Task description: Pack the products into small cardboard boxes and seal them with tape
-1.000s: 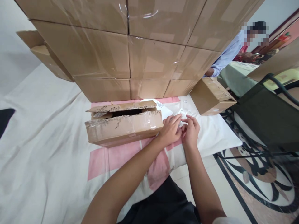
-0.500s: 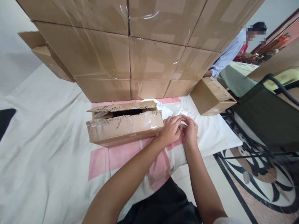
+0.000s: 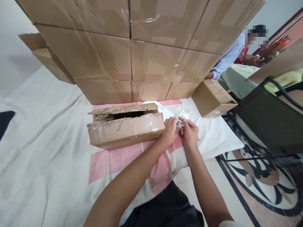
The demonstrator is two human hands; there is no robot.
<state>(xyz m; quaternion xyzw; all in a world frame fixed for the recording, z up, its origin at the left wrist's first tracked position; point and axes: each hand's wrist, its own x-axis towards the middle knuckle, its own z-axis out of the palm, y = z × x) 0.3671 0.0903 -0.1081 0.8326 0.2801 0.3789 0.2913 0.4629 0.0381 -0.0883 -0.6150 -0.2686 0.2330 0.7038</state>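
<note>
My left hand (image 3: 168, 133) and my right hand (image 3: 190, 134) meet just right of an opened cardboard box (image 3: 125, 127) lying on a white and pink sheet (image 3: 47, 151). Both hands are closed in a pinch on a small clear plastic item (image 3: 179, 124) held between them; I cannot make out what it is. More small clear plastic pieces (image 3: 184, 114) lie on the sheet just beyond my fingers, beside a white paper (image 3: 164, 110).
A tall stack of taped cardboard boxes (image 3: 132, 47) stands behind the open box. A smaller sealed box (image 3: 213, 98) sits at the right, near another person in a light blue shirt (image 3: 227, 58). A dark chair (image 3: 270, 116) stands on the patterned floor (image 3: 260, 183) at right.
My fingers have gone from lying spread over the plastic pieces to pinching one small piece, which is now lifted slightly between both hands.
</note>
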